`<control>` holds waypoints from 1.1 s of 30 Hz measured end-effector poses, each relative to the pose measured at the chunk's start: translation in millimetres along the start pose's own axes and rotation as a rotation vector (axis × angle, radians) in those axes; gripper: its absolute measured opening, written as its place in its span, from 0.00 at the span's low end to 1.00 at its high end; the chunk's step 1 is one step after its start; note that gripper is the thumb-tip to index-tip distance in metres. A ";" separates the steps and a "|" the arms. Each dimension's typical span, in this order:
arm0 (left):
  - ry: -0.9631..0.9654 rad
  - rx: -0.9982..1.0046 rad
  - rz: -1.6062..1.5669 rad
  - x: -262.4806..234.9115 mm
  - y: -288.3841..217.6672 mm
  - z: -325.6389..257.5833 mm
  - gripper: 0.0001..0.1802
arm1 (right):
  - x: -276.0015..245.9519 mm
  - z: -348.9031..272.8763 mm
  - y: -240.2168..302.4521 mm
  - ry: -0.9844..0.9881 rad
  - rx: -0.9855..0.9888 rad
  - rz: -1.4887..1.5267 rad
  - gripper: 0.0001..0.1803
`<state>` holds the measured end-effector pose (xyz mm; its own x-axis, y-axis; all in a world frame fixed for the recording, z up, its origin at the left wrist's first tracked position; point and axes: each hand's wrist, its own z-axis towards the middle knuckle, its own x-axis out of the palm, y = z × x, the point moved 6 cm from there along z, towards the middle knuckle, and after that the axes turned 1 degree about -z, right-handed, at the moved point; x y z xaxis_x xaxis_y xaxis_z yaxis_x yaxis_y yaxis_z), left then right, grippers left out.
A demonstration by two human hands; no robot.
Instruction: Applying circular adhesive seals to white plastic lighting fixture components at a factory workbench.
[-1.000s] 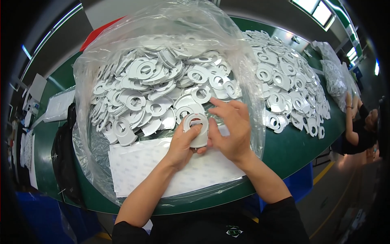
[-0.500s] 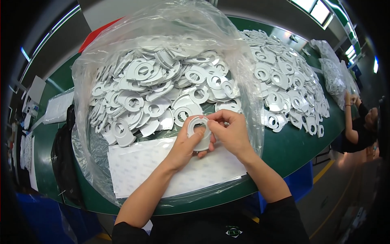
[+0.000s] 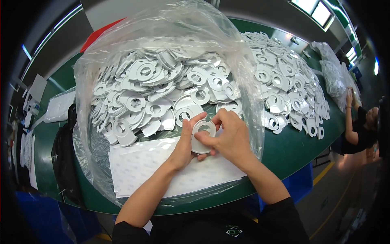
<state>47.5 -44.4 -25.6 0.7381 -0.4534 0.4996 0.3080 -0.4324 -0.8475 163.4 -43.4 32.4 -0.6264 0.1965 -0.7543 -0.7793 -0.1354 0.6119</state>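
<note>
A light grey plastic ring-shaped part (image 3: 200, 148) with a round hole sits between my hands, above white sheets (image 3: 142, 173). My left hand (image 3: 181, 151) cradles it from the left and beneath, fingertips showing below its lower edge. On the other side, my right hand (image 3: 235, 140) grips its right rim, with the thumb lying across the hole. Just beyond my hands lies a large heap of similar grey plastic parts (image 3: 132, 101), inside an opened clear plastic bag (image 3: 170, 20).
Right of the bag, a second heap of grey parts (image 3: 280, 81) covers part of the green table (image 3: 292, 148). A black cloth item (image 3: 65, 162) lies at the left edge. Clear bags (image 3: 333, 77) stand far right, beside another person (image 3: 355, 130). Blue bins (image 3: 298, 183) stand below.
My right thumb has moved from the part's upper right rim to across its hole. My left thumb has lifted out of the hole to the left side. The part stays in about the same place.
</note>
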 end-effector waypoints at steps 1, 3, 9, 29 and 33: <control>-0.009 -0.003 -0.028 -0.4 -0.4 0.5 0.49 | 0.0 -0.2 -3.1 0.000 -0.002 0.000 0.23; 0.001 -0.010 -0.079 -1.9 -2.0 0.8 0.49 | 0.9 -0.6 -3.6 0.031 -0.091 0.160 0.22; 0.024 -0.034 -0.179 -5.1 -0.7 2.3 0.49 | 2.9 1.1 -13.3 0.172 -0.002 0.392 0.11; -0.205 0.406 0.372 -9.7 -52.2 -14.6 0.24 | -52.0 21.1 -86.5 -0.507 0.274 1.380 0.10; -0.675 0.845 1.536 -12.6 -100.6 -40.5 0.17 | -69.6 16.8 -87.2 -0.696 0.254 1.397 0.15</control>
<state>-17.1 -26.7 60.6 0.6397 0.4124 -0.6487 -0.7443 0.5429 -0.3889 275.3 -28.9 35.5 -0.6316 0.4598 0.6242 0.4497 -0.4386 0.7781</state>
